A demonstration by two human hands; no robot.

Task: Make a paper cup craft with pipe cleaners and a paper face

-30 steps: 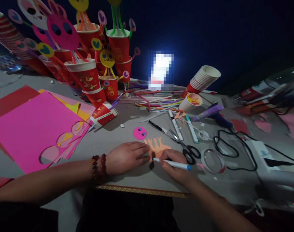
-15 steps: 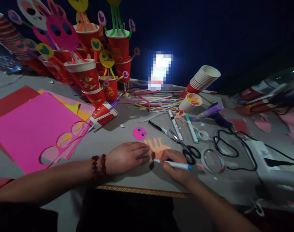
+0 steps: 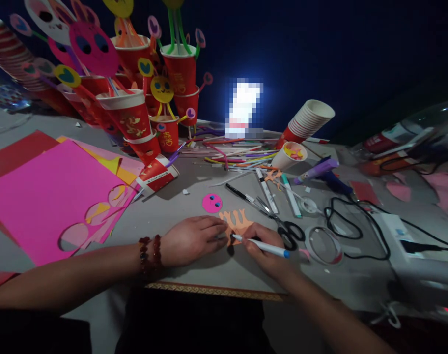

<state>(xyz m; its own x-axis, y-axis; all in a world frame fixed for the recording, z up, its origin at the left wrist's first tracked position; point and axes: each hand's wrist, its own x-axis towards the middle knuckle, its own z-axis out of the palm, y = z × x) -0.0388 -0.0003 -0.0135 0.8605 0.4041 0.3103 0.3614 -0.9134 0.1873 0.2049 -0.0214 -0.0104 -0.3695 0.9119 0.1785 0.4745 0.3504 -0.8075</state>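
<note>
My left hand [image 3: 190,241] lies flat on the table with its fingers stretched out, fingertips at the left side of an orange paper cutout [image 3: 239,226] with wavy prongs. Pinched in my right hand [image 3: 268,255] is a white marker [image 3: 268,248] with a blue end. Its tip points left, onto or just above the cutout's lower edge; exact contact cannot be made out. Just beyond the cutout rests a pink paper disc [image 3: 211,203] with blue eyes. Black-handled scissors [image 3: 293,231] lie to the right, near a black pen [image 3: 237,191].
Pink paper sheets [image 3: 58,191] lie at left, below decorated red cups [image 3: 128,113]. Pipe cleaners [image 3: 242,160] are heaped at the back. A cup of paper scraps [image 3: 288,156], a green-capped marker [image 3: 291,196], a tape roll [image 3: 323,246] and a black cable [image 3: 371,257] are at right.
The marker in my right hand has shifted slightly up and to the left, its tip now higher over the orange cutout. My left hand stays in place.
</note>
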